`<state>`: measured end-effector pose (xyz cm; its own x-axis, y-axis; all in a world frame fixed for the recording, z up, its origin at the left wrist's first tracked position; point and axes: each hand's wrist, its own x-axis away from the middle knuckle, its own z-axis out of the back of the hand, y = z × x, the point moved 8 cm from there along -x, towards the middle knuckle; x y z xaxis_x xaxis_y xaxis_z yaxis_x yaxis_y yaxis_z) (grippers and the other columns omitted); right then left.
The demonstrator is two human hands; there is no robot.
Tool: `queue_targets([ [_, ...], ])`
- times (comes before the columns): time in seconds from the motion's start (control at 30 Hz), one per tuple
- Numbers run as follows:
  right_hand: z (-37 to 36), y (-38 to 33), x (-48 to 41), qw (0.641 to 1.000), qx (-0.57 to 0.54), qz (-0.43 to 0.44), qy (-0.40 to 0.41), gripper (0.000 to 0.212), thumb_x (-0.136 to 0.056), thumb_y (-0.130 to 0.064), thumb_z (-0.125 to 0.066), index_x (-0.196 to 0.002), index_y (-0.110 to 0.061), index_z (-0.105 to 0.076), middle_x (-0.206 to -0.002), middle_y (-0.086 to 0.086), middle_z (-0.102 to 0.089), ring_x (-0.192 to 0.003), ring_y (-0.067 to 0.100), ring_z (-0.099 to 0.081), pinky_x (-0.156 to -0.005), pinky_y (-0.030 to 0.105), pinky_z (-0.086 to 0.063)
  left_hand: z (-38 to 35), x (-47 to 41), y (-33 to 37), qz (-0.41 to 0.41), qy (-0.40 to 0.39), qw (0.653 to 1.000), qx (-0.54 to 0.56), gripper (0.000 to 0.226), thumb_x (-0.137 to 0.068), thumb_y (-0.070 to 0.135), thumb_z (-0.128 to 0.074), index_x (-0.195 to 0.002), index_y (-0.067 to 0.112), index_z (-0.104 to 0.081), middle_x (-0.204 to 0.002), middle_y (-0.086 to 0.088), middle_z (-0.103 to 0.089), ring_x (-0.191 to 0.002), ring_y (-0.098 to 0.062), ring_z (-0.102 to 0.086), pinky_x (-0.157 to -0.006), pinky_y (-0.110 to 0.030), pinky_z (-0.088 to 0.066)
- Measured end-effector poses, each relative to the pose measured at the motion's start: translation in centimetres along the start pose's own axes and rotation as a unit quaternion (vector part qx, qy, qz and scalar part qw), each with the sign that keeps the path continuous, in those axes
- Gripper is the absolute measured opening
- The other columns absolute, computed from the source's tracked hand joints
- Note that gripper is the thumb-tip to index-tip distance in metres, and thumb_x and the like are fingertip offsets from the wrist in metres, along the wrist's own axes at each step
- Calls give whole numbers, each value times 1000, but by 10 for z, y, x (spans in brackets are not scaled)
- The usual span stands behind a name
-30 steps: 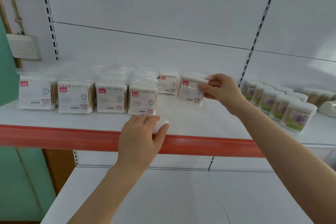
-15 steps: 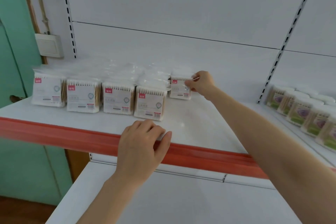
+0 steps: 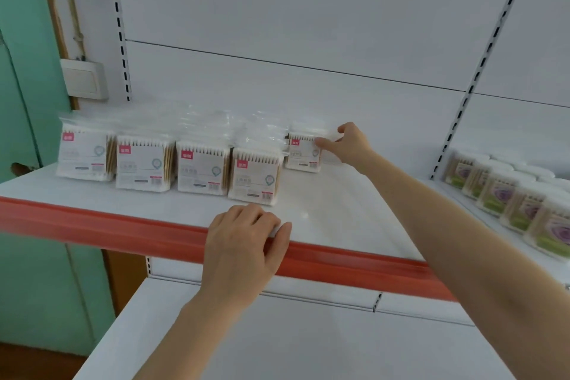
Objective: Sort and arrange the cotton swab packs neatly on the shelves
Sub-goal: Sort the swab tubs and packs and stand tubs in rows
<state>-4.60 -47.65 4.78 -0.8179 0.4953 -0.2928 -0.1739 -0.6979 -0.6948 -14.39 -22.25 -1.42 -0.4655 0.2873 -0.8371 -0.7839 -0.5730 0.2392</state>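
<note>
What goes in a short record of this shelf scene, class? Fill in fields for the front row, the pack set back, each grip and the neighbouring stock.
Front row: four cotton swab packs standing side by side on the shelf
Set-back pack: upright, farther back, right of the row
Right-hand grip: pinches that pack's top right corner
Left-hand grip: rests on the red shelf edge, fingers curled; contents unclear
Neighbours: purple-labelled tubs at right

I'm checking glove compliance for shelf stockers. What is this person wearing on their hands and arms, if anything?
Nothing that shows. The left hand and right hand are bare, with no gloves or rings visible. The left forearm and right forearm are bare too, with no sleeve, watch or bracelet in the frame.
</note>
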Motion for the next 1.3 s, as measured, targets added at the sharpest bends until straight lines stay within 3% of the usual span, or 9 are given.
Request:
queue_targets([
  [0.1, 21, -7, 23, 998, 51, 12, 18, 56, -88, -36, -60, -129, -2, -43, -126, 13, -52, -116, 25, -48, -87, 29, -38, 0, 0, 0, -8, -14, 1000, -3, 39, -89, 37, -43, -65, 16, -66, -64, 5, -58, -61, -18, -54, -60, -30, -41],
  [0.33, 69, 0, 100, 992, 97, 38, 75, 30, -93, -25, -53, -113, -4, -59, -114, 10, -62, -108, 23, -56, -84, 26, -40, 0, 2, 1, -66, -66, 995, 29, 42, -89, 39, -41, -71, 12, -68, -71, 1, -63, -63, -23, -58, -60, -34, -47],
  [0.47, 102, 9, 148, 986, 102, 41, 127, 26, -94, -23, -52, -111, -7, -62, -112, 4, -64, -105, 14, -57, -80, 15, -34, 3, 5, 25, -94, -57, 992, 57, 38, -85, 33, -45, -79, 6, -70, -78, -10, -67, -74, -32, -63, -74, -40, -52],
  [0.67, 160, 32, 201, 972, 157, 33, 170, 23, -91, -19, -54, -106, -7, -66, -99, -5, -63, -94, 6, -53, -69, 6, -32, -4, 22, 124, -177, -71, 967, 170, 33, -83, 30, -48, -86, 5, -70, -82, -8, -67, -76, -29, -64, -77, -35, -42],
  [0.8, 215, 77, 233, 965, 188, -3, 184, 19, -90, -17, -55, -99, -5, -66, -101, 6, -68, -98, 20, -60, -83, 21, -41, -15, 29, 190, -210, -79, 950, 218, 34, -83, 31, -47, -86, 7, -71, -81, -5, -69, -74, -26, -65, -76, -33, -47],
  [0.97, 302, 160, 281, 952, 231, -70, 190, 30, -93, -23, -52, -116, -6, -60, -117, 6, -63, -111, 18, -55, -88, 20, -36, -51, 34, 296, -244, -104, 923, 278, 37, -83, 33, -46, -86, 7, -72, -78, -5, -70, -70, -27, -66, -69, -38, -56],
  [1.17, 426, 248, 334, 929, 267, -129, 220, 30, -93, -21, -53, -116, -3, -59, -114, 10, -63, -108, 23, -57, -89, 27, -40, -95, 46, 430, -269, -119, 904, 310, 36, -82, 35, -45, -83, 10, -71, -72, -2, -68, -63, -23, -64, -64, -33, -54],
  [1.3, 487, 293, 355, 919, 270, -151, 245, 29, -93, -20, -53, -116, -3, -59, -114, 10, -63, -104, 21, -56, -83, 22, -37, -119, 51, 494, -276, -128, 899, 316, 37, -81, 36, -45, -81, 11, -72, -71, -1, -68, -62, -21, -64, -63, -30, -54],
])
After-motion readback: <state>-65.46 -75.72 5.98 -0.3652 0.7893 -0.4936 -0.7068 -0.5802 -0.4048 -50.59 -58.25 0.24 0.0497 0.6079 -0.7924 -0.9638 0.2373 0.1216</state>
